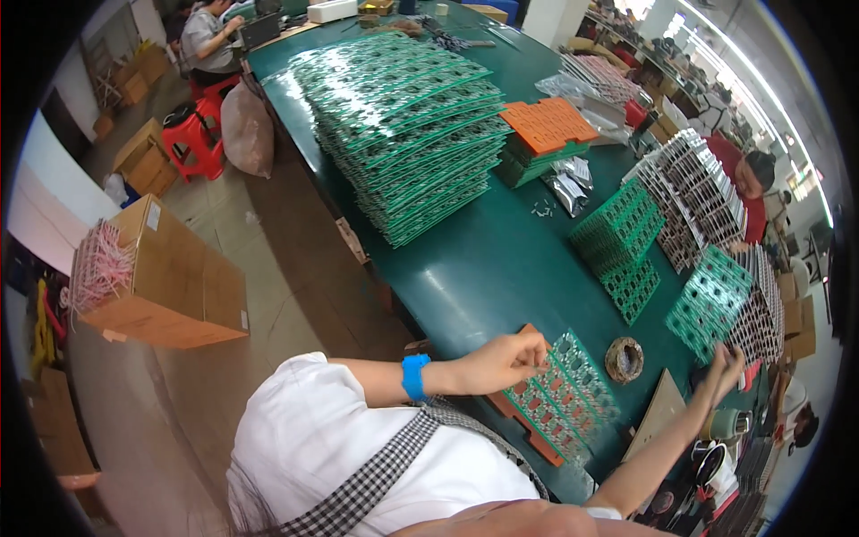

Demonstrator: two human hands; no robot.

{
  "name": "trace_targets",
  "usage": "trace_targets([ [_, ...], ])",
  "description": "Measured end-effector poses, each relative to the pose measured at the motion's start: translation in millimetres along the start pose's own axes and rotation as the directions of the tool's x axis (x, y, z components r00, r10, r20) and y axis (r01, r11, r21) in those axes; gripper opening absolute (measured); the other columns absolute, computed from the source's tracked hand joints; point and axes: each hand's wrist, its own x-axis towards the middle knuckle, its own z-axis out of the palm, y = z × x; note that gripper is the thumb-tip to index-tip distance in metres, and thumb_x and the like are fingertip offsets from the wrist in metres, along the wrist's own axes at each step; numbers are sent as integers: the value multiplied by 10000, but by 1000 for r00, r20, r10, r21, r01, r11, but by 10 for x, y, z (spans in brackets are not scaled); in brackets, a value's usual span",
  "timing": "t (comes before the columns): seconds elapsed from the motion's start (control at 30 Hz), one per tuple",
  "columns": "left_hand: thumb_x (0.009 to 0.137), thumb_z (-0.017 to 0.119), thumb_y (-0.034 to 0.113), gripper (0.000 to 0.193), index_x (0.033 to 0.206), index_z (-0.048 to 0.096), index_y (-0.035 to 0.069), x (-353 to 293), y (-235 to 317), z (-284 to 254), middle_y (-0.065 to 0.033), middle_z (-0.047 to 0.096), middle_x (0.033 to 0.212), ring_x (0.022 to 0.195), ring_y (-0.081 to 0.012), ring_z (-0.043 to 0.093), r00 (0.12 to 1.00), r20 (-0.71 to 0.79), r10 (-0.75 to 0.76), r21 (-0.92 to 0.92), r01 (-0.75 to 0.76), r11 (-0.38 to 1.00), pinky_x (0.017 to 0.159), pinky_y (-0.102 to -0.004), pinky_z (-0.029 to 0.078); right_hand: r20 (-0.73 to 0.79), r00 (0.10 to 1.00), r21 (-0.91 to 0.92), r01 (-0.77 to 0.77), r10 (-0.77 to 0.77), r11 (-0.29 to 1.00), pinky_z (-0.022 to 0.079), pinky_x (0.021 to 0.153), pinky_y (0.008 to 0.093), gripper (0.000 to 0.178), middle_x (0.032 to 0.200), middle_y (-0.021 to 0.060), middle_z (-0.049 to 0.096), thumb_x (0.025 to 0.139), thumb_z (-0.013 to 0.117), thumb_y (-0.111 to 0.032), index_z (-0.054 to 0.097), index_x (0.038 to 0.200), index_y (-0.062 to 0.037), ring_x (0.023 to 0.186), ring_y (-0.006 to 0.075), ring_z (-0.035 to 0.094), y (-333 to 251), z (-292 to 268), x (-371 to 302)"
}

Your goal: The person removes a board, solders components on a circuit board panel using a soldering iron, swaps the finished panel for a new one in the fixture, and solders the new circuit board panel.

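Observation:
A green circuit board panel (573, 380) lies over an orange fixture plate (541, 445) at the near table edge. Over its upper left corner is my left hand (512, 360), fingers bent and pinched together. Anything between those fingertips is too small to make out. Out to the right, my right hand (727, 371) is closed at the lower corner of another green board panel (710, 300), which stands tilted beside a stack of panels (762, 300). A roll of tape (624, 360) sits between my two hands.
A tall stack of green panels (403, 134) rises at the far left of the table (447, 286). Behind it are orange plates (548, 123) and a silver bag (569, 185). Smaller panel stacks (617, 228) stand right. A cardboard box (179, 277) is on the floor; other people sit farther off.

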Motion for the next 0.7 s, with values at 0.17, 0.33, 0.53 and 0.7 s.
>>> trace_targets([
  [0.17,803,635,-26,187,889,510,83,-117,856,-580,30,547,774,723,-38,537,993,-117,19,-207,-43,977,610,-198,428,-61,986,-6,152,-152,988,391,834,253,293,946,76,526,885,576,-21,447,1145,19,884,151,487,-912,-1135,-451],
  [0.33,795,668,50,215,956,534,98,-401,1859,-1768,48,509,630,463,-11,355,547,-707,448,283,-362,888,386,-183,240,-69,968,-72,237,-242,969,369,793,219,268,918,60,477,888,547,27,446,1133,-16,841,132,453,-994,-1441,-886],
  [0.53,734,695,-26,319,991,509,1,-56,2294,-3320,5,494,623,432,-40,395,219,-822,525,427,-374,824,359,-213,219,138,950,46,278,-282,959,359,751,195,321,887,31,447,838,536,125,453,1096,-47,807,111,430,-1047,-1007,-1268],
  [0.7,692,718,11,309,961,574,-40,398,1931,-3855,-67,569,680,467,-112,491,86,-815,573,567,-88,819,380,-258,329,228,956,93,168,-186,981,389,772,208,286,888,35,482,835,520,141,439,1038,-44,805,109,466,-1304,-775,-1555],
])
